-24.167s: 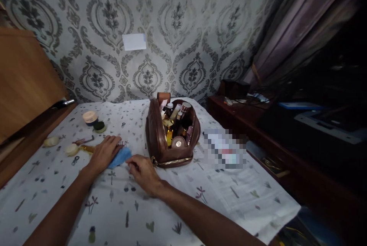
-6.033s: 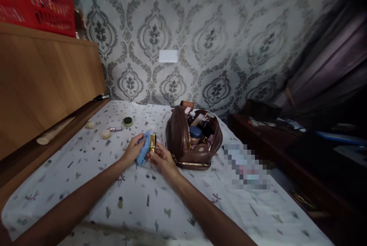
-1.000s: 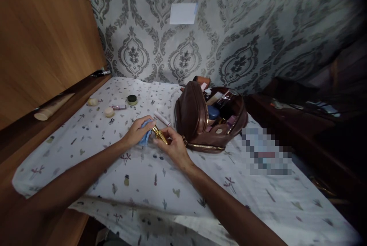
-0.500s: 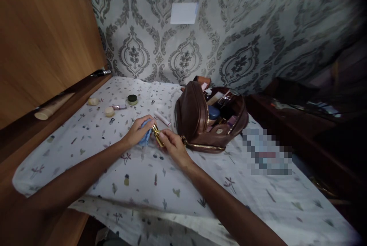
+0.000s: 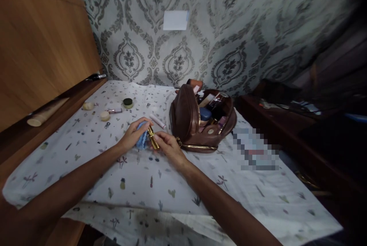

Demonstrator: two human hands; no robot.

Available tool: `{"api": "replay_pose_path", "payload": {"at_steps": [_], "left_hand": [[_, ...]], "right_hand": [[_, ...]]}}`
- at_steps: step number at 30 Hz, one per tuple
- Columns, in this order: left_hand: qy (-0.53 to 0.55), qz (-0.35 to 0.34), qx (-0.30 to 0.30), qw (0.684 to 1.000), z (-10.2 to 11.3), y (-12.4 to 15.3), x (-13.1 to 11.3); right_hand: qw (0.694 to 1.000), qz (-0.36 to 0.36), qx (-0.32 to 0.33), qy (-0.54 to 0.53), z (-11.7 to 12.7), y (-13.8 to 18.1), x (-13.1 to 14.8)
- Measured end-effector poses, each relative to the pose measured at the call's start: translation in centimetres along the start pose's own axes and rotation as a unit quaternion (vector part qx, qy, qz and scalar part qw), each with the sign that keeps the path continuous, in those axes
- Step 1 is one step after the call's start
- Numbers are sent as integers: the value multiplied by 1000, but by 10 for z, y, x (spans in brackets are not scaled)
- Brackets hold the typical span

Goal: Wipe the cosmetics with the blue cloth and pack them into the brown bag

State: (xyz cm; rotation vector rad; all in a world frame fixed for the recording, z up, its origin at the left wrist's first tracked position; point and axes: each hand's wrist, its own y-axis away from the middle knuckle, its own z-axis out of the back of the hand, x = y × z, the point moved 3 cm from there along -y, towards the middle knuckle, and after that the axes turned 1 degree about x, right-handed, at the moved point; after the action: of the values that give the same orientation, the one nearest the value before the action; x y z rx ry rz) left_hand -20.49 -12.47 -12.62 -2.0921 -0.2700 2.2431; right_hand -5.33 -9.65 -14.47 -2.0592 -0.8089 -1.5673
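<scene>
Standing steeper than before, the gold tube [image 5: 153, 141] touches the blue cloth [image 5: 142, 139].

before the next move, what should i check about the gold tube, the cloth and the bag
1. The gold tube is gripped in the right hand: ok.
2. The blue cloth sits in the left hand, against the tube: ok.
3. Cap seated on the tube: cannot tell.
4. The brown bag is unzipped and open: ok.
5. The pink tube on the tablecloth lies apart from both hands: ok.
</scene>
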Motion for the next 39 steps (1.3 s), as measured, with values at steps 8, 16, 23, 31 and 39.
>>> {"api": "replay_pose_path", "payload": {"at_steps": [8,16,23,31,39], "left_hand": [[89,34,45,994,-14,5,0],[20,78,-20,997,-17,5,-14],[-37,73,0,997,-22,6,-16],[19,103,-43,994,-28,8,-9],[101,145,-99,979,-50,8,-50]], "right_hand": [[994,9,-69,-85,2,-2,-5],[990,79,-110,52,11,-2,1],[983,139,-66,102,12,0,8],[990,120,-67,29,10,-4,8],[987,140,-75,24,14,11,51]]}}
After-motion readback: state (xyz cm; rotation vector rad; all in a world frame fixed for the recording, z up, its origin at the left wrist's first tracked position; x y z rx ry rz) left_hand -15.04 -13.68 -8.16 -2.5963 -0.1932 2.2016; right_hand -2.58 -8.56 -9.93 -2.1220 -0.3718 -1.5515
